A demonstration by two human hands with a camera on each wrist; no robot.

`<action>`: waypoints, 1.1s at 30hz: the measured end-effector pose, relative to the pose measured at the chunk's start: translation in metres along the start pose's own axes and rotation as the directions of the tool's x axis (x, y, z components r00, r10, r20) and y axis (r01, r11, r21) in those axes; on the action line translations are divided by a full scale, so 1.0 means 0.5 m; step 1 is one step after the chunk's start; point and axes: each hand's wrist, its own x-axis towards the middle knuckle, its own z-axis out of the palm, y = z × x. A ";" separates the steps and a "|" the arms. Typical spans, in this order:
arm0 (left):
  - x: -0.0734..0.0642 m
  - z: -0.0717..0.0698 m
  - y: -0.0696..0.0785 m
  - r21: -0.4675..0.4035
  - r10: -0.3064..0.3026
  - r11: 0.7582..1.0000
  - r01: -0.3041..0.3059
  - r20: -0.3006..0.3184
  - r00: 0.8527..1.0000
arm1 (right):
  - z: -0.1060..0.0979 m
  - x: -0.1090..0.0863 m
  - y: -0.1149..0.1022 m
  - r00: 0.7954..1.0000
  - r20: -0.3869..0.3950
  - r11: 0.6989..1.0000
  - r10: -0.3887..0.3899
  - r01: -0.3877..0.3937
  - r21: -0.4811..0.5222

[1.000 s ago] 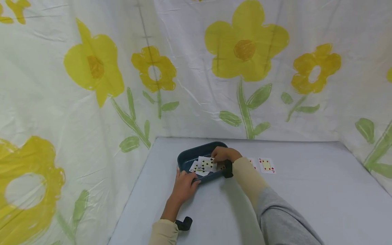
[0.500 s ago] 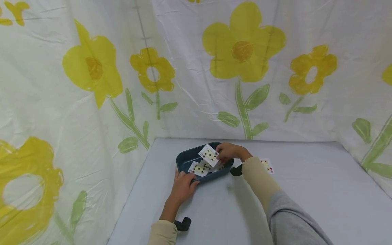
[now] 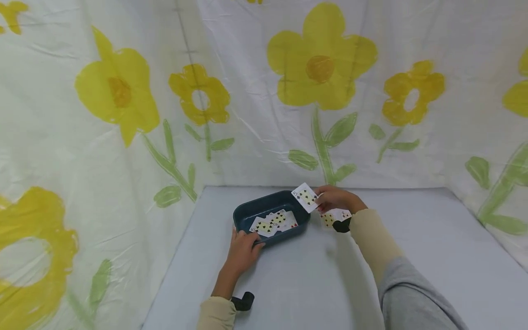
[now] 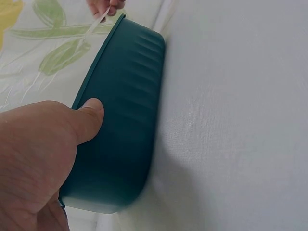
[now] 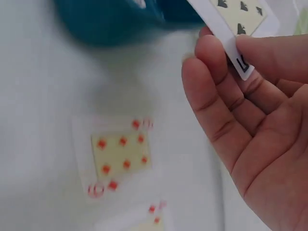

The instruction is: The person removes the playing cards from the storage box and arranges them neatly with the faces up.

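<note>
My left hand (image 3: 242, 250) grips the near left corner of a dark teal tray (image 3: 305, 221). In the left wrist view its thumb (image 4: 91, 115) presses on the tray's outer wall. My right hand (image 3: 336, 199) pinches a five of spades (image 3: 304, 197) between thumb and fingers, raised over the tray's right end. The right wrist view shows the thumb on the face of that card (image 5: 240, 19). Several face-up cards (image 3: 266, 225) overlap inside the tray, black-suited ones and one with red pips.
Face-up diamond cards lie on the white tabletop right of the tray, a six of diamonds (image 5: 122, 154) and another diamond card (image 5: 139, 224), partly behind my right wrist in the head view. A flower-printed white sheet (image 3: 255, 114) hangs behind the table.
My right hand has lifted the five of spades out of the tray and carried it to the right. The left hand has kept its grip on the tray.
</note>
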 end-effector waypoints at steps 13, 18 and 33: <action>0.007 -0.005 -0.008 0.024 0.008 1.000 -0.008 -0.003 1.000 | -0.080 -0.084 0.104 0.933 -0.310 0.972 0.185 -0.126 0.200; 0.005 0.000 -0.004 0.015 0.014 1.000 -0.014 -0.005 1.000 | -0.098 -0.115 0.136 0.877 -0.389 0.957 0.284 -0.237 0.165; 0.005 0.008 -0.009 -0.005 0.002 1.000 -0.002 -0.003 1.000 | -0.121 -0.178 0.197 0.691 -0.585 0.891 0.424 -0.435 0.132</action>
